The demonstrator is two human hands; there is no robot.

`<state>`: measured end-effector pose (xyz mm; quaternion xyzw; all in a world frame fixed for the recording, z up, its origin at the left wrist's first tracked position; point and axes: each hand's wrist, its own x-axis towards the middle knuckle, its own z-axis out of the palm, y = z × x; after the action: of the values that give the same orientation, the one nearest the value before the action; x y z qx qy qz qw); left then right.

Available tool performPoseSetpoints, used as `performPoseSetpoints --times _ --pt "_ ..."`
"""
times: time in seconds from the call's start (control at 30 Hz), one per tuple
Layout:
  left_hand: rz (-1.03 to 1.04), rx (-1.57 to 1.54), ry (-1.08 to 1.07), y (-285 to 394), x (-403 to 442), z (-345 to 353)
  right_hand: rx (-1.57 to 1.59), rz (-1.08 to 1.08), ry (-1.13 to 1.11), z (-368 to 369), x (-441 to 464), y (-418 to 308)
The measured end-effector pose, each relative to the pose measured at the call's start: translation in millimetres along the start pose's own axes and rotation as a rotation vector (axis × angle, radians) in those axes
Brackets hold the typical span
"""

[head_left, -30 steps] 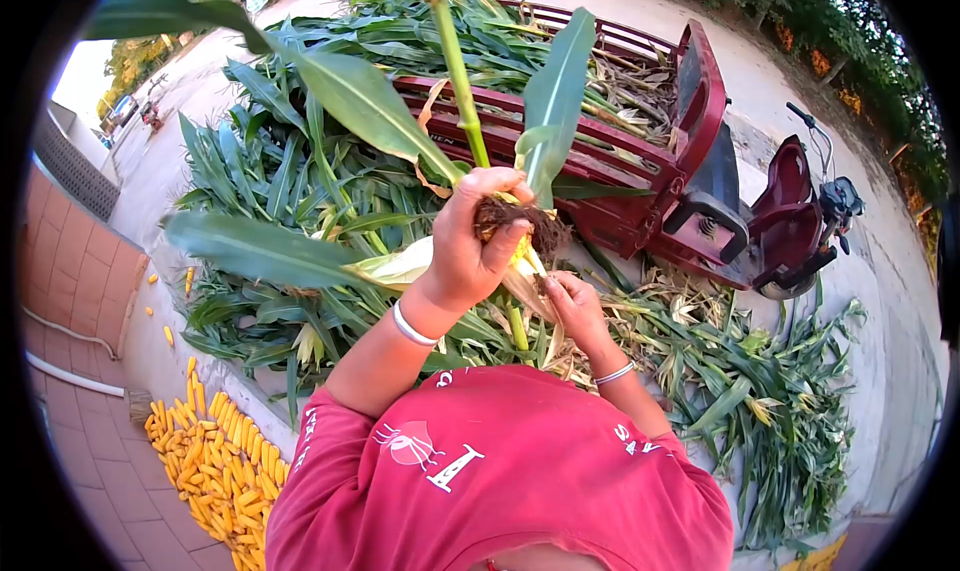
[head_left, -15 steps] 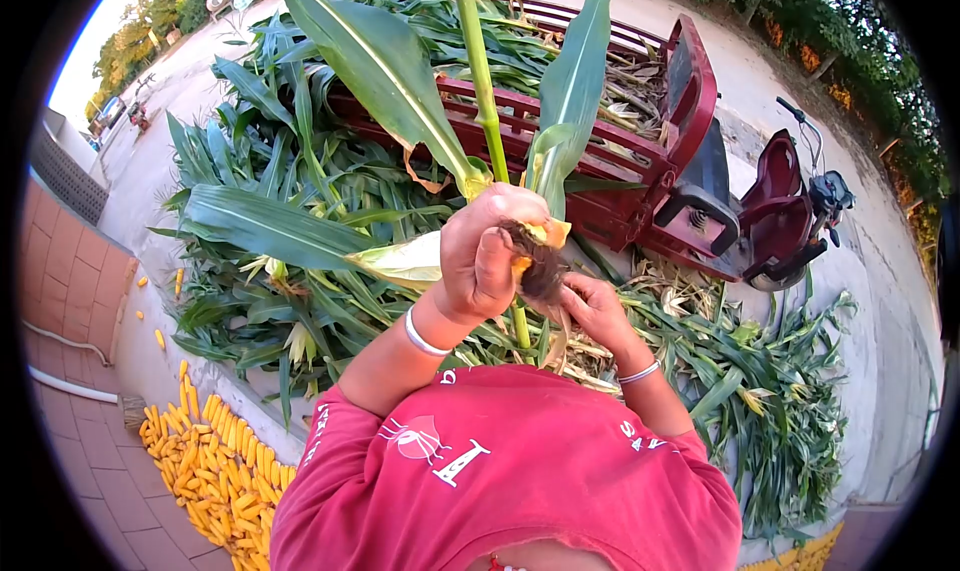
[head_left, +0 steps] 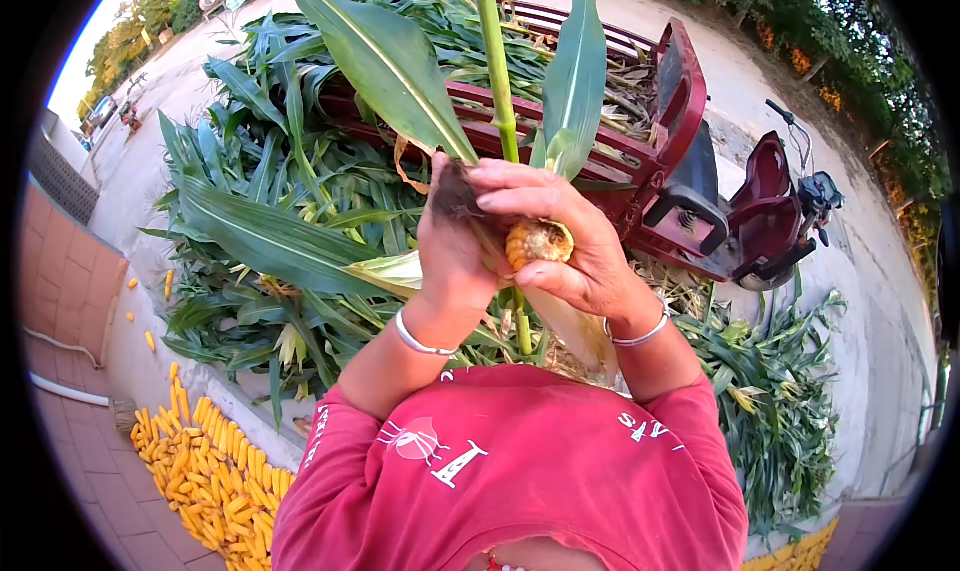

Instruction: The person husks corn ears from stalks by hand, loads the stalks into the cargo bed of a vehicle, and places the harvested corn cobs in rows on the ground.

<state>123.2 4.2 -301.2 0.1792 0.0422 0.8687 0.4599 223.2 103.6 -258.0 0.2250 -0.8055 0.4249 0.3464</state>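
My right hand [head_left: 575, 226] is closed round an ear of corn [head_left: 527, 245], whose blunt, pale-centred end faces me, ringed with yellow kernels. Close beside it, my left hand [head_left: 455, 251] is closed on the husk, partly smeared by motion. Dark brown corn silk [head_left: 455, 193] lies across its fingers. A pale husk strip [head_left: 575, 326] hangs below the ear, and another green-white husk leaf [head_left: 392, 271] sticks out to the left. Behind both hands rises an upright green cornstalk [head_left: 496, 66] with long leaves [head_left: 385, 56]. Where ear and stalk join is hidden.
A big heap of green cornstalks [head_left: 250, 171] lies ahead, with more stalks [head_left: 770, 411] at right. Behind stands a red three-wheeled cart [head_left: 685, 101] loaded with stalks. Bare yellow cobs [head_left: 215, 471] are piled at lower left by a brick wall [head_left: 70, 271].
My right hand has come up from below and taken hold of the ear. My left hand has shifted slightly left, off the ear's end. The ear's end is now turned toward me.
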Motion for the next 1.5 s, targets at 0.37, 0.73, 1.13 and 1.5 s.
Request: performPoseSetpoints --times 0.37,0.73,1.13,1.5 --pt "-0.044 1.574 -0.267 7 -65 -108 0.315 0.099 0.335 7 -19 24" --pt "0.260 1.971 -0.402 19 -62 -132 0.195 0.056 0.127 28 -4 36" --pt "0.291 1.839 -0.165 72 -72 -84 0.885 0.374 0.494 38 5 50" --pt "0.484 1.437 -0.052 53 -19 -54 0.152 0.644 0.399 77 -64 101"
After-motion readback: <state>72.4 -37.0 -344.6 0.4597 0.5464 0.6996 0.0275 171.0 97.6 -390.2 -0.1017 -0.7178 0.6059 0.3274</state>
